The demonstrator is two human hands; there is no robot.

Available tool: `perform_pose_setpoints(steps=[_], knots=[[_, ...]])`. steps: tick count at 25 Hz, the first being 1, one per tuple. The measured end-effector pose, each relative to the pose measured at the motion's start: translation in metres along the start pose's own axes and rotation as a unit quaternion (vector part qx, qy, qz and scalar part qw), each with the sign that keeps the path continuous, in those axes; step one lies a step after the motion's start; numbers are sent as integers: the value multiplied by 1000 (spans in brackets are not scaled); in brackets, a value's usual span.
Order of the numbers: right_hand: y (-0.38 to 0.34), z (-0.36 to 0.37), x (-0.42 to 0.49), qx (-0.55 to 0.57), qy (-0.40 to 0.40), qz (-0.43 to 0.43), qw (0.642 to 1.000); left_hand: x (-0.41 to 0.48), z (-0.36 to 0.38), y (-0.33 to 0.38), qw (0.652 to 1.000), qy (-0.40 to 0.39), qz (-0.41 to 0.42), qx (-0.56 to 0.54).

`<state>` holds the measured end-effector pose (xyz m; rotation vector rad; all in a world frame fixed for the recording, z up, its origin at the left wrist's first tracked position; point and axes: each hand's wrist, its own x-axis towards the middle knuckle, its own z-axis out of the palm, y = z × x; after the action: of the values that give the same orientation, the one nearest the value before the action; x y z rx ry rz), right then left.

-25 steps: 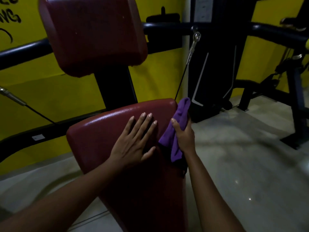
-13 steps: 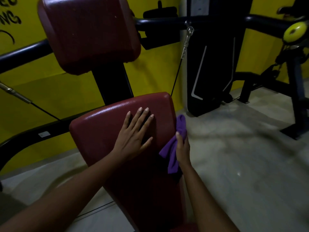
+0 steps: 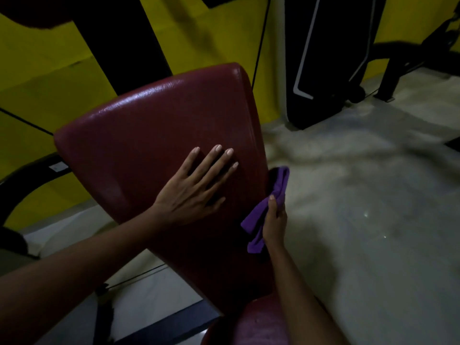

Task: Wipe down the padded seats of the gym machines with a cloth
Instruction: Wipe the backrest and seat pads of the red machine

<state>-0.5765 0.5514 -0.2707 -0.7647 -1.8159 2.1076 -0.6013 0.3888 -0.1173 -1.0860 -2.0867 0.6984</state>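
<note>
A dark red padded seat of a gym machine slopes up in the middle of the view. My left hand lies flat on its top face with the fingers straight and spread. My right hand grips a purple cloth against the pad's right side edge, about halfway down. Part of the cloth hangs below the hand. A second red pad shows at the bottom edge, partly behind my right forearm.
A black upright post rises behind the pad against the yellow wall. A black weight stack housing stands at the back right, a thin cable beside it. Pale concrete floor spreads to the right.
My right hand has slid the cloth down the pad's right side from near the top corner. My left hand stays flat on the pad. The camera has tilted down and closer.
</note>
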Motion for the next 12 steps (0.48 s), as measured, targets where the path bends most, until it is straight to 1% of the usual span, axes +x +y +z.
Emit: perform_pose_setpoints(steps=[3,5,6,7,8,10,12], knots=[[53,-13,-5,-30,-5,75,997,-2,3,10,1000,-2,-10,-2],[66,-23,-7,-34,-22,115,992,-10,5,27,1000,-10,-1,-27],[67,-26,-5,-39,-30,121,991,-15,7,36,999,-16,1,-38],[62,-29,-2,-42,-36,110,992,-20,9,44,999,-19,-1,-43],[56,-29,4,-45,-33,83,995,-24,11,50,999,-17,-8,-45],[27,-20,11,-13,-32,11,999,-28,16,61,999,-10,-22,-47],[6,-7,11,26,-30,-48,998,-32,23,75,998,-2,-18,-57]])
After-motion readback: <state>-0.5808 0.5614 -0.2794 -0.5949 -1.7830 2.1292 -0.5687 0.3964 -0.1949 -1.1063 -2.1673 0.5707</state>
